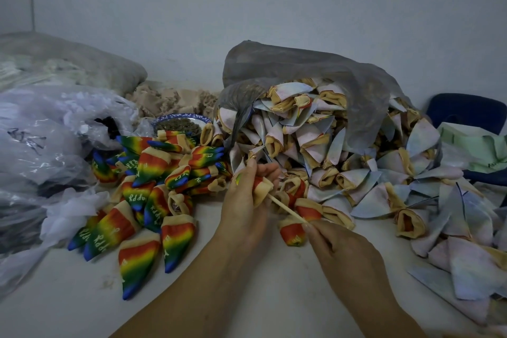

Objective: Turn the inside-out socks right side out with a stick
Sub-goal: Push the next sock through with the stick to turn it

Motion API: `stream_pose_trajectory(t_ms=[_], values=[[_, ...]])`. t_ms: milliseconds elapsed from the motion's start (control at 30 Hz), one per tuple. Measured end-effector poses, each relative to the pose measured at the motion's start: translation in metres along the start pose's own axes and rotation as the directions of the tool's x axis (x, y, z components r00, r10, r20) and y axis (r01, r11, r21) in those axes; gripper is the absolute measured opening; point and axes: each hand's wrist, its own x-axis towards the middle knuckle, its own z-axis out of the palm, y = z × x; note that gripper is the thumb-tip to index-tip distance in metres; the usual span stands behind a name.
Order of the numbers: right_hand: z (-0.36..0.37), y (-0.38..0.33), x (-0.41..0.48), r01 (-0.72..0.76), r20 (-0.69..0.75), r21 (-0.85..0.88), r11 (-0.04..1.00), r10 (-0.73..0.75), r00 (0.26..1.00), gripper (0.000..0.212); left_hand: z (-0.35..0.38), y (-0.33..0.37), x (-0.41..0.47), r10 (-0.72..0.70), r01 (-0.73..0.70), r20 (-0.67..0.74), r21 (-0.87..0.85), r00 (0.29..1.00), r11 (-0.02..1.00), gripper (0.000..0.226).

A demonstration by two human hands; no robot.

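My left hand (244, 208) grips a small sock (262, 189) with a tan cuff and a red band, bunched between its fingers. A thin pale stick (285, 209) runs from the sock's cuff down to my right hand (343, 252), which pinches its lower end. A heap of pale inside-out socks (329, 145) spills from a grey plastic bag (301, 68) behind my hands and spreads to the right. Rainbow socks turned right side out (148, 200) lie in a pile to the left on the white table (247, 296).
Clear plastic bags (49, 145) crowd the left side. A blue-rimmed bowl (181, 122) with dark contents stands behind the rainbow pile. A dark blue chair back (466, 110) and green fabric (477, 148) sit at the far right. A wall closes off the back.
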Motion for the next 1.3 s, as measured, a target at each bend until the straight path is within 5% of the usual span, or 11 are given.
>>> stream_pose_trajectory(t_ms=[167, 567, 867, 967, 1100, 1300], values=[[0.006, -0.003, -0.001, -0.074, 0.048, 0.089, 0.993, 0.07, 0.996, 0.033, 0.007, -0.007, -0.003, 0.061, -0.061, -0.003, 0.03, 0.998, 0.998, 0.032], [-0.002, -0.017, 0.0, -0.081, 0.111, 0.328, 0.941, 0.046, 0.993, 0.025, 0.015, -0.004, -0.011, -0.099, 0.089, 0.112, 0.09, 0.989, 0.992, 0.062], [-0.001, -0.018, 0.001, -0.285, 0.288, 0.595, 0.752, 0.132, 0.949, 0.021, 0.016, -0.009, -0.012, -0.041, 0.015, 0.14, 0.181, 0.989, 0.983, 0.065], [0.0, -0.013, 0.003, -0.211, 0.231, 0.481, 0.851, 0.109, 0.967, 0.024, 0.011, -0.008, -0.01, 0.01, -0.024, 0.096, 0.151, 0.995, 0.988, 0.055], [0.0, 0.002, 0.005, -0.03, 0.09, 0.079, 0.996, 0.023, 0.996, 0.021, 0.006, -0.004, -0.007, -0.008, 0.005, 0.038, 0.078, 0.999, 0.997, 0.046], [0.006, 0.007, 0.001, -0.063, 0.017, 0.093, 0.994, 0.061, 0.998, 0.044, 0.009, -0.003, -0.008, -0.068, 0.07, 0.091, -0.017, 0.994, 0.997, 0.033]])
